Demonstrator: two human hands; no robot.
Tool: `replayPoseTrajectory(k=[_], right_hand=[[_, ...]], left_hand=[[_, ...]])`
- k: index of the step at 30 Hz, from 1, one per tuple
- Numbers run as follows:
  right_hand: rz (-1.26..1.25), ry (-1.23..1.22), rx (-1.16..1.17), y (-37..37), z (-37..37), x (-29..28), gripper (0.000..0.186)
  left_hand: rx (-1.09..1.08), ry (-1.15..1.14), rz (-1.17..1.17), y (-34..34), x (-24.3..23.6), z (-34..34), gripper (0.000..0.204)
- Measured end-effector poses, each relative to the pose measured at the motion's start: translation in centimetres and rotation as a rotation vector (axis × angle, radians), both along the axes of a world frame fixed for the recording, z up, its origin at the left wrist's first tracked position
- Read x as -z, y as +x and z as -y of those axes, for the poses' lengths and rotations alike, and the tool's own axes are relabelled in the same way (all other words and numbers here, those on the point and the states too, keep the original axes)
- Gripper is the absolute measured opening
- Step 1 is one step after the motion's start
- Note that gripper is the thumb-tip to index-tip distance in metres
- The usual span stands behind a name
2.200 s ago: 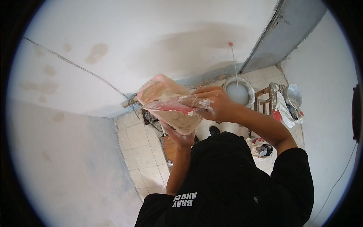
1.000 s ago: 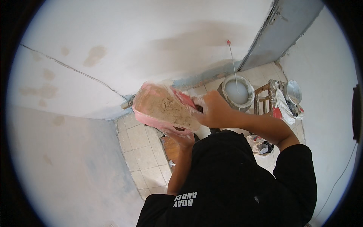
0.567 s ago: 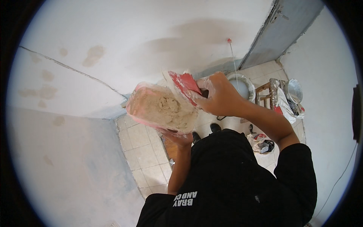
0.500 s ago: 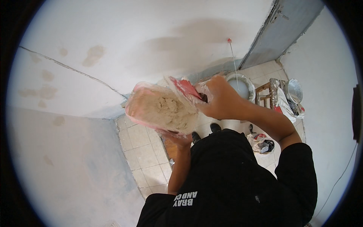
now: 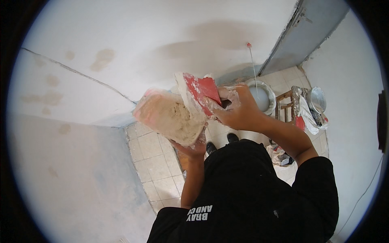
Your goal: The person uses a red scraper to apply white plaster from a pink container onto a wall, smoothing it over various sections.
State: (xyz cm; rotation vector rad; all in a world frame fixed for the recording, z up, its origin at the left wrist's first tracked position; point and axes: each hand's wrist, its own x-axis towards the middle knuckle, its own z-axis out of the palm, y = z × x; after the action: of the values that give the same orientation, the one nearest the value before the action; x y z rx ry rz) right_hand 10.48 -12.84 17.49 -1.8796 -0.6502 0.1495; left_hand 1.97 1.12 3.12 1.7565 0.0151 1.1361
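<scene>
In front of me, my left hand supports a pink, plaster-smeared tray from below, its fingers partly hidden. A mound of wet beige paste lies on the tray. My right hand grips a red putty spreader with pale paste along its edge, held over the tray's right side. Both hands are coated with whitish smears.
A bucket of cloudy liquid with a thin rod stands by the wall. A stained wooden stool, a metal bowl and bags are at right. A grey door stands behind. My shoes are on tiles.
The red spreader has moved up from the tray and turned, showing more of its red face. The tray has shifted slightly left and tilted since about two seconds ago.
</scene>
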Motion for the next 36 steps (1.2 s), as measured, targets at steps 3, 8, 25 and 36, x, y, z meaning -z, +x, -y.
replayPoseTrajectory(k=[3, 8, 25, 36], right_hand=[[0.263, -0.032, 0.007, 0.0, -0.1, -1.1, 0.018], [0.365, -0.228, -0.090, 0.2, -0.7, -1.1, 0.021], [0.459, -0.328, -0.285, -0.2, -3.6, 1.9, 0.024], [0.329, -0.010, -0.188, -1.0, -4.9, 4.1, 0.036]], left_hand=[[0.353, -0.431, -0.164, -0.3, -1.6, -0.4, 0.089], [0.482, -0.598, -0.203, -1.1, -0.5, -1.7, 0.081], [0.835, -1.202, 0.295, -0.9, 1.1, -3.4, 0.080], [0.297, -0.620, 0.059, -1.0, 3.2, -2.1, 0.108]])
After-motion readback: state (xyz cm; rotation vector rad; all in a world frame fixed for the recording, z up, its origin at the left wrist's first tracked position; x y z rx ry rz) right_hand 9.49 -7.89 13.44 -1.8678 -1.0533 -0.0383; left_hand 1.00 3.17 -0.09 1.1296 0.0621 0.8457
